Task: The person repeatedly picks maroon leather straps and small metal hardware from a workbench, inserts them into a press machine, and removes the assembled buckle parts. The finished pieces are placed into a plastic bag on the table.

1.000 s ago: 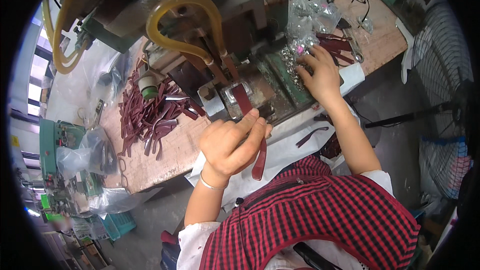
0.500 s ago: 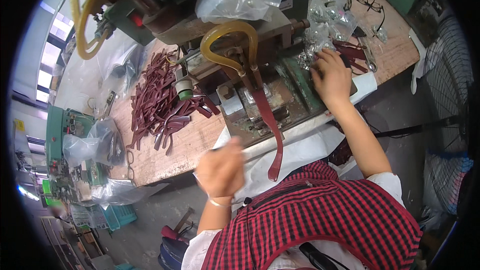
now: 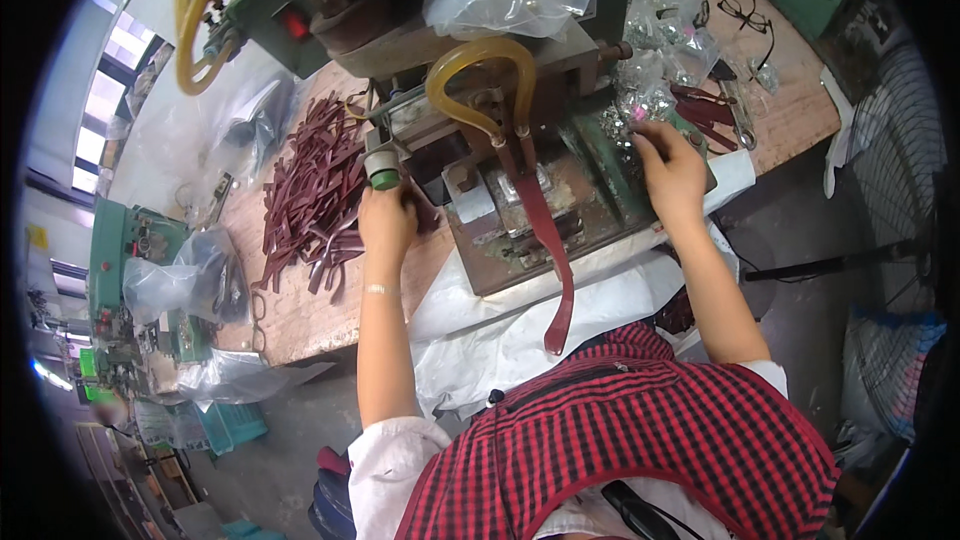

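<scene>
My left hand [image 3: 386, 230] is raised to the green push button [image 3: 384, 180] on the press, its fingers curled up against it and partly hidden. Over at the right side of the press base, my right hand [image 3: 672, 172] has its fingers bent together beside a pile of small shiny metal parts [image 3: 630, 105]; what they hold, if anything, is too small to make out. Between the hands a dark red strap [image 3: 545, 240] lies under the press head, its wider end hanging over the front edge. A looped yellow tube [image 3: 482, 52] arches above the strap.
A heap of dark red strips [image 3: 315, 180] covers the bench left of the press [image 3: 500, 230]. Further right lie more red strips [image 3: 705, 110], a wrench-like metal tool [image 3: 740, 120] and eyeglasses [image 3: 745, 12]. A fan [image 3: 890, 130] stands at far right. White sheeting [image 3: 490, 340] drapes the front edge.
My left hand has gone up and left from in front of the bench to the green button. My right hand has drawn slightly back and its fingers have bent in. The view has shifted a little.
</scene>
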`<state>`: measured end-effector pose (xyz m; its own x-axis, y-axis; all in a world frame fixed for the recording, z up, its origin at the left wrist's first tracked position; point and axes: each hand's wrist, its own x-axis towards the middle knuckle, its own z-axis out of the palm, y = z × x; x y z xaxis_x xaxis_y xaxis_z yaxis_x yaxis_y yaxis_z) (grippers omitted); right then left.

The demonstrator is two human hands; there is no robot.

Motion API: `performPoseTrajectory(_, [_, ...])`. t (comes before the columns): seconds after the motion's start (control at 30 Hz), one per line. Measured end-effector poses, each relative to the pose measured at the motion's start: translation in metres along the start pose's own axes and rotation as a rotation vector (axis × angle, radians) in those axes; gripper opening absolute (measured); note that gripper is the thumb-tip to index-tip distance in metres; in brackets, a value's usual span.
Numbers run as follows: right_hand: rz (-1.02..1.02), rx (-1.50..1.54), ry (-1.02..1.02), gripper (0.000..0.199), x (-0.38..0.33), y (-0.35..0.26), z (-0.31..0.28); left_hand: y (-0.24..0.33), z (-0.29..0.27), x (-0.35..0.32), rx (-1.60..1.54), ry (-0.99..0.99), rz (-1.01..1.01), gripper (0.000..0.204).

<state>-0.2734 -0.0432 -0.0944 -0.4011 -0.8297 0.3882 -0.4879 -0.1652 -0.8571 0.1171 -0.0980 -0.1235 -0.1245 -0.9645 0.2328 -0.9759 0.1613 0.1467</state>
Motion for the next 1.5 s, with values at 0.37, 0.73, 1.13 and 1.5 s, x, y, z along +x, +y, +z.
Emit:
performPoseTrajectory(0.37, [-0.266,0.131,-0.266,0.016,0.002,-0.087,-0.015,0.007,-0.043,-0.045,-0.26,0.551,0.031,0.01])
performPoseTrajectory(0.73, [0.002,0.671,-0.31,0.042,-0.02,-0.106,0.039,0.077,-0.081,-0.065,-1.218,0.603,-0.161,0.016])
performPoseTrajectory(1.13, [-0.379,0.115,-0.309,0.033,-0.01,-0.1,-0.001,0.172,-0.116,-0.066,-0.329,0.597,0.776,0.022])
performPoseTrajectory(1.5, [-0.351,-0.534,0.045,0.013,0.013,0.017,0.007,0.17,-0.103,-0.06,-0.403,0.616,0.767,0.025])
